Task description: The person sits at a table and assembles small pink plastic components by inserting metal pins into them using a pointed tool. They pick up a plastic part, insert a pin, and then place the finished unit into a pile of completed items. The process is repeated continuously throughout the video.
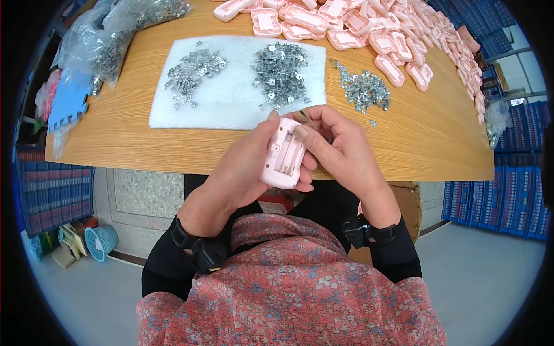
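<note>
A pale pink plastic casing with a battery compartment is held over the table's near edge. Small metal contacts with springs show at both ends of its compartment. My left hand wraps round the casing from the left, its fingers under it. At the upper right end of the casing, my right hand is closed, with its thumb on the rim and its index finger bent; a small dark sliver shows near that fingertip. On a white foam sheet beyond lie a loose heap and a denser heap of metal contacts.
Another pile of small metal pieces lies right of the sheet. Many pink casings cover the table's far right. Plastic bags of metal parts lie far left, by a blue foam mat. Blue crates and a basket flank the table.
</note>
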### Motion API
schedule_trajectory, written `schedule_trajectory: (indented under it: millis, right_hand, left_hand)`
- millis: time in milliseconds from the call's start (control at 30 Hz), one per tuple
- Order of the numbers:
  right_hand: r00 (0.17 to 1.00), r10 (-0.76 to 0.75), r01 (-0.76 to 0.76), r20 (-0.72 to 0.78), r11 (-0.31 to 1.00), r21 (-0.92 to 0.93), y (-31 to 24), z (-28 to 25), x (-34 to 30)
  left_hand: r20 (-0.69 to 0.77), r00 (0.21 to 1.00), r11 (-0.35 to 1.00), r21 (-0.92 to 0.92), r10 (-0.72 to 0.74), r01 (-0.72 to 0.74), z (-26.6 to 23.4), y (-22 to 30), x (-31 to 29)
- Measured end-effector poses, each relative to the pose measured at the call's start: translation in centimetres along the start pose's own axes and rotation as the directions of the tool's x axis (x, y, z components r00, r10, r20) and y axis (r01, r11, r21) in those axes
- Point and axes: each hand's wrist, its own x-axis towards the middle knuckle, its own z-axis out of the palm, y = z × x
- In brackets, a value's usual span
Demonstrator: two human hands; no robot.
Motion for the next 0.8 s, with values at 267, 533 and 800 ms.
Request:
schedule_trajectory:
  millis: [267,533,800]
  right_hand:
    - [0.976,0.185,-0.207,0.113,0.949,0.238,0.3,-0.6,-0.1]
    - [0.984,0.155,-0.172,0.089,0.958,0.231,0.3,0.2,-0.7]
    - [0.998,0.061,-0.052,-0.008,0.916,0.397,0.5,0.5,-0.7]
  left_hand:
    - [-0.075,0.968,0.821,0.548,0.239,-0.16,0.1,0.1,-1.4]
    - [0.072,0.914,0.284,0.938,0.399,-0.198,0.4,0.5,-1.8]
    - [0.045,0.993,0.989,-0.101,0.108,-0.103,-1.5,1.2,-1.9]
